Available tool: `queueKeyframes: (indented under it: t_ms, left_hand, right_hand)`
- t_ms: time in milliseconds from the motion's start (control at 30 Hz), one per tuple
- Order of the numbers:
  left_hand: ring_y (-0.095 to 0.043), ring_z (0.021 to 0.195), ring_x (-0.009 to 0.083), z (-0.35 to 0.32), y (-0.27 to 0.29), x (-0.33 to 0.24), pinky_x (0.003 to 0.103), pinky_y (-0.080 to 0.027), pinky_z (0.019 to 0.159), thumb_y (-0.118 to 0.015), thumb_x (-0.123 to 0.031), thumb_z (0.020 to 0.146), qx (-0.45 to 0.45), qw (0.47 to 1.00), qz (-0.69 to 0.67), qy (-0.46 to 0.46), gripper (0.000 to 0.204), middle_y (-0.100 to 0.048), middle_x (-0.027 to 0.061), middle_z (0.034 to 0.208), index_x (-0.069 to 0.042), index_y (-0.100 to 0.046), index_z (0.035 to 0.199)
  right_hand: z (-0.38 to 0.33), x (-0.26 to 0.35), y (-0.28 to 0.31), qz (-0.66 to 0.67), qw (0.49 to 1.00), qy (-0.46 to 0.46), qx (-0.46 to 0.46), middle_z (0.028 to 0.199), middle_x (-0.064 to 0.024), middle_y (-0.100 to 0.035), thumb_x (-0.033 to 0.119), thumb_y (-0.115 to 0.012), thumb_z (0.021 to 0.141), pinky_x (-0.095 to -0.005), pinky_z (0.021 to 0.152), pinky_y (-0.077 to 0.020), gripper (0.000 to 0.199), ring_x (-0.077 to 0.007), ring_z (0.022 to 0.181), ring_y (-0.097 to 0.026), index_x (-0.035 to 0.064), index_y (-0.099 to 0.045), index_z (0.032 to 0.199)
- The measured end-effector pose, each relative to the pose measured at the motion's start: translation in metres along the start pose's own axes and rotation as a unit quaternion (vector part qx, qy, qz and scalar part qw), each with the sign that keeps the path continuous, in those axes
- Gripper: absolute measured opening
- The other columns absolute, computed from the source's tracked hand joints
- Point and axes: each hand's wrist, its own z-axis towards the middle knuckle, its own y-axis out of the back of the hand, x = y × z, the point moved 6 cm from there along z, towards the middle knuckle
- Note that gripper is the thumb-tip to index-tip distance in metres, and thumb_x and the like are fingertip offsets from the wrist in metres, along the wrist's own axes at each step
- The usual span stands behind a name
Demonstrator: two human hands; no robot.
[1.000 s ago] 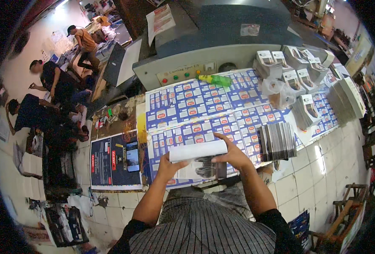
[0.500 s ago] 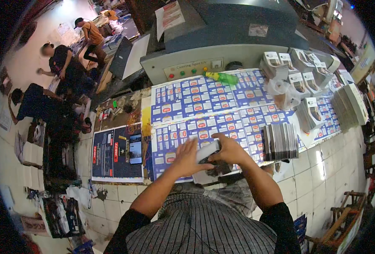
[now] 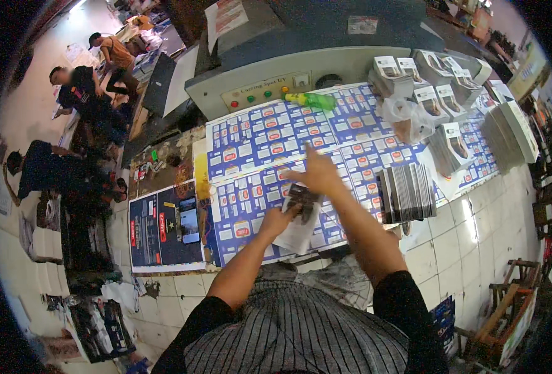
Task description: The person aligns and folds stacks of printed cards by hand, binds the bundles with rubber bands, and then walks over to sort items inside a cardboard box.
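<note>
Paper is being sorted: the left hand (image 3: 277, 219) is gripping a thin dark-printed paper leaflet (image 3: 299, 215), while the right hand (image 3: 318, 174) is hovering open just beyond. Seemingly finished grey stacked booklets (image 3: 407, 193) are lying right of the hands; many piles are waiting beyond.

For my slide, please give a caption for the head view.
Left hand holds a folded carton over blue printed sheets; right hand lifts.

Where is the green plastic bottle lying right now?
In the head view, the green plastic bottle lies on the blue printed sheets, just below the grey machine's control panel, beyond both hands.
</note>
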Motion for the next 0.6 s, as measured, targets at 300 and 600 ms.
queueKeyframes:
  t_ms: [300, 600]
  left_hand:
    - [-0.066, 0.086, 0.0358, 0.033, -0.023, 0.041, 0.045, -0.051, 0.075, -0.06, -0.044, 0.088, -0.068, 0.991, 0.052, -0.106, 0.047, -0.068, 0.0185, 0.091, 0.0, -0.064, 0.105]
    - [-0.065, 0.088, 0.0377, 0.024, -0.004, 0.041, 0.047, -0.051, 0.077, -0.058, -0.039, 0.088, -0.019, 0.993, 0.057, -0.106, 0.043, -0.067, 0.02, 0.092, 0.0, -0.064, 0.105]
  right_hand:
    - [-0.056, 0.035, -0.125, -0.09, 0.977, 0.191, -0.024, 0.149, -0.0217, -0.034, 0.07, -0.039, 0.087, -0.0552, 0.114, -0.0133, 0.093, -0.0345, 0.14, -0.029, -0.001, -0.026, 0.146]
    - [-0.055, 0.01, -0.132, -0.049, 0.966, 0.25, 0.033, 0.148, -0.0201, -0.035, 0.071, -0.046, 0.083, -0.0525, 0.114, -0.0186, 0.094, -0.0337, 0.138, -0.032, -0.001, -0.033, 0.143]
